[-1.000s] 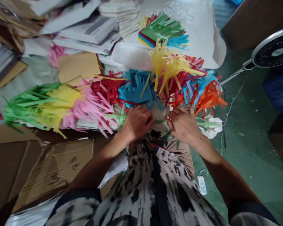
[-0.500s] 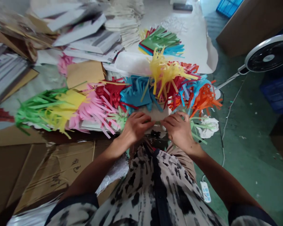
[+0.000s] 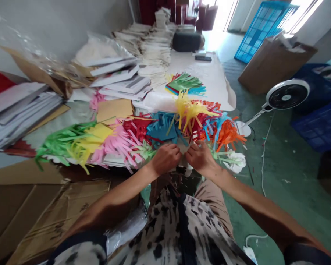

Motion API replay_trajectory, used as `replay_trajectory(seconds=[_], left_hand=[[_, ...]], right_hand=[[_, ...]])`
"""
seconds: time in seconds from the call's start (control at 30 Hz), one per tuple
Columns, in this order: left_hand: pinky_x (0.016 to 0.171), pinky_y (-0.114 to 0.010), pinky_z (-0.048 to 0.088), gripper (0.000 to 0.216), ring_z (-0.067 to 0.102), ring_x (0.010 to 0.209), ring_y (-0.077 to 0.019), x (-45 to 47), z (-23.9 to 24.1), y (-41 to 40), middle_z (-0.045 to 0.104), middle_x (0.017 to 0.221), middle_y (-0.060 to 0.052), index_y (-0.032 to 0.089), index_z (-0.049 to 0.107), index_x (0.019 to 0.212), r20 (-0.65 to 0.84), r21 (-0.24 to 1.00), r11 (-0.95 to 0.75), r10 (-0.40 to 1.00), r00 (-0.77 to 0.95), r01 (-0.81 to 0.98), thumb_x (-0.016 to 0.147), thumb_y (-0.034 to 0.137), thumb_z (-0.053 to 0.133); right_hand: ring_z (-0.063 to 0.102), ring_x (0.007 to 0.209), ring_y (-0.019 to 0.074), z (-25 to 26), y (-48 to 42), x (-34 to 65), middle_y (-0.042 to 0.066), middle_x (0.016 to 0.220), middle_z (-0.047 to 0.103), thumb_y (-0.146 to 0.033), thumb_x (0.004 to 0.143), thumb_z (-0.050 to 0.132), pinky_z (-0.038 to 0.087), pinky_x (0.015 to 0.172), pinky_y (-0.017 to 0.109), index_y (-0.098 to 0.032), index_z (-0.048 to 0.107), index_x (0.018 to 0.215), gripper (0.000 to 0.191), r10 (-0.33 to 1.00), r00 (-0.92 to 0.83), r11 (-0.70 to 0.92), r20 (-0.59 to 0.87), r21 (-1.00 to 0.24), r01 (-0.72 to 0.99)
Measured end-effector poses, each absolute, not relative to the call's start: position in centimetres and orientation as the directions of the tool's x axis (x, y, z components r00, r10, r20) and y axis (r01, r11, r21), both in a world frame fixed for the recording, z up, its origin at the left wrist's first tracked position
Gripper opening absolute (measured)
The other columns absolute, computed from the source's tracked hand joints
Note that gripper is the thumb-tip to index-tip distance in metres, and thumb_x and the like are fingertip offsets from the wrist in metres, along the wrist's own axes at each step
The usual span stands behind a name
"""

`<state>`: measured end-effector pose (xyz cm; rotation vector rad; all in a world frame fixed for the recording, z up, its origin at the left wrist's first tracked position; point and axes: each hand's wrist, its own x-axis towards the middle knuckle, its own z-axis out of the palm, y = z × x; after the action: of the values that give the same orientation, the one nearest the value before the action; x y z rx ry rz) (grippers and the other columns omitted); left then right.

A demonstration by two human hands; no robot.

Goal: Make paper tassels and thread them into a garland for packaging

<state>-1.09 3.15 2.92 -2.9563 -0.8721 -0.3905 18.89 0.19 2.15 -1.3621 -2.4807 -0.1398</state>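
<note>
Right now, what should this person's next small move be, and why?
I'd suggest a gentle twist of the pale green paper strips: the left grip and right grip are curled close together, and strips fan out beyond each. The middle is mostly hidden from view, so a small turn seems safest.

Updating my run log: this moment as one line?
left hand: curled | right hand: curled | pale green fringes: one beside each | blue fringe: beyond them | grip: unclear
</note>
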Motion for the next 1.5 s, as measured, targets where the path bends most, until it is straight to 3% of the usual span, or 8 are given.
replay_trajectory(seconds=[0.13, 0.33, 0.63, 0.83, 1.07, 1.23, 1.33, 1.5], left_hand=[[0.070, -0.031, 0.045, 0.025, 0.068, 0.083, -0.0224, -1.7, 3.8, 2.8, 0.076, 0.083, -0.009, 0.017, 0.080, 0.089, 0.225, 0.471, -0.621, 0.772, 0.595, 0.627, 0.102, 0.027, 0.061], [0.061, -0.025, 0.040, 0.047, 0.062, 0.069, -0.0165, -3.5, 5.0, 3.4, 0.076, 0.079, -0.005, 0.014, 0.084, 0.088, -0.110, 0.963, -0.047, 0.827, 0.551, 0.264, 0.092, 0.059, 0.071], [0.056, -0.020, 0.031, 0.045, 0.050, 0.064, -0.0078, -3.8, 4.9, 3.2, 0.067, 0.079, -0.003, 0.013, 0.080, 0.088, -0.341, 0.890, 0.451, 0.763, 0.550, -0.073, 0.067, 0.049, 0.097], [0.057, -0.021, 0.036, 0.046, 0.050, 0.059, -0.0077, -3.9, 5.3, 2.3, 0.062, 0.068, 0.000, 0.012, 0.075, 0.074, -0.333, 0.828, 0.511, 0.780, 0.530, -0.232, 0.063, 0.050, 0.099], [0.074, -0.023, 0.048, 0.032, 0.063, 0.083, -0.0132, -4.6, 5.6, 2.8, 0.071, 0.096, -0.004, 0.015, 0.076, 0.074, 0.048, 0.939, -0.007, 0.993, 0.108, -0.344, 0.069, 0.039, 0.097], [0.060, -0.021, 0.045, 0.037, 0.062, 0.065, -0.0107, -6.5, 6.4, 3.9, 0.073, 0.076, -0.001, 0.016, 0.070, 0.074, -0.059, 0.894, 0.055, 0.998, 0.005, -0.445, 0.069, 0.040, 0.098], [0.068, -0.021, 0.051, 0.039, 0.070, 0.074, -0.0136, -8.3, 7.4, 4.9, 0.079, 0.084, -0.004, 0.017, 0.068, 0.077, -0.102, 0.859, 0.068, 0.994, -0.039, -0.508, 0.067, 0.038, 0.099], [0.062, -0.021, 0.051, 0.037, 0.073, 0.073, -0.0156, -11.1, 8.3, 6.2, 0.080, 0.082, -0.006, 0.016, 0.067, 0.082, -0.122, 0.840, 0.093, 0.992, -0.019, -0.535, 0.070, 0.033, 0.097]], right_hand=[[0.064, 0.088, 0.0204, 3.3, 0.6, 19.3, 0.001, 0.078, 0.070, -0.009, 0.101, 0.058, 0.045, 0.093, 0.039, -0.026, 0.072, 0.081, 0.029, 0.683, -0.636, 0.643, 0.359, 0.117, 0.757], [0.063, 0.097, 0.0185, 5.9, 0.3, 19.6, -0.002, 0.090, 0.074, -0.009, 0.104, 0.056, 0.038, 0.098, 0.039, -0.028, 0.072, 0.092, 0.028, 0.549, -0.656, 0.619, 0.518, 0.274, 0.736], [0.068, 0.087, 0.0153, 6.9, 0.6, 18.3, -0.006, 0.086, 0.080, -0.010, 0.101, 0.064, 0.040, 0.101, 0.040, -0.028, 0.071, 0.095, 0.019, 0.444, -0.597, 0.624, 0.669, 0.247, 0.741], [0.071, 0.091, 0.0195, 8.1, 0.9, 16.1, -0.001, 0.086, 0.080, -0.018, 0.097, 0.070, 0.044, 0.094, 0.042, -0.025, 0.074, 0.091, 0.010, 0.654, -0.303, 0.642, 0.694, -0.295, 0.708], [0.069, 0.083, 0.0181, 8.9, 3.2, 12.6, 0.001, 0.086, 0.073, -0.027, 0.093, 0.074, 0.053, 0.079, 0.033, -0.024, 0.074, 0.083, 0.010, 0.901, -0.090, 0.431, 0.425, -0.852, 0.297], [0.074, 0.100, 0.0203, 10.3, 11.3, 11.2, 0.003, 0.105, 0.080, -0.033, 0.098, 0.068, 0.056, 0.090, 0.033, -0.027, 0.081, 0.108, 0.018, 0.826, -0.410, 0.534, 0.386, -0.770, 0.350], [0.071, 0.116, 0.0197, 10.1, 18.3, 10.0, 0.002, 0.119, 0.080, -0.030, 0.103, 0.057, 0.051, 0.103, 0.032, -0.029, 0.077, 0.127, 0.031, 0.929, -0.280, 0.359, 0.243, -0.402, 0.842], [0.072, 0.115, 0.0331, 7.9, 25.8, 7.9, 0.015, 0.120, 0.080, -0.022, 0.090, 0.068, 0.054, 0.094, 0.041, -0.020, 0.083, 0.114, 0.027, 0.977, -0.196, 0.213, 0.086, -0.269, 0.939]])
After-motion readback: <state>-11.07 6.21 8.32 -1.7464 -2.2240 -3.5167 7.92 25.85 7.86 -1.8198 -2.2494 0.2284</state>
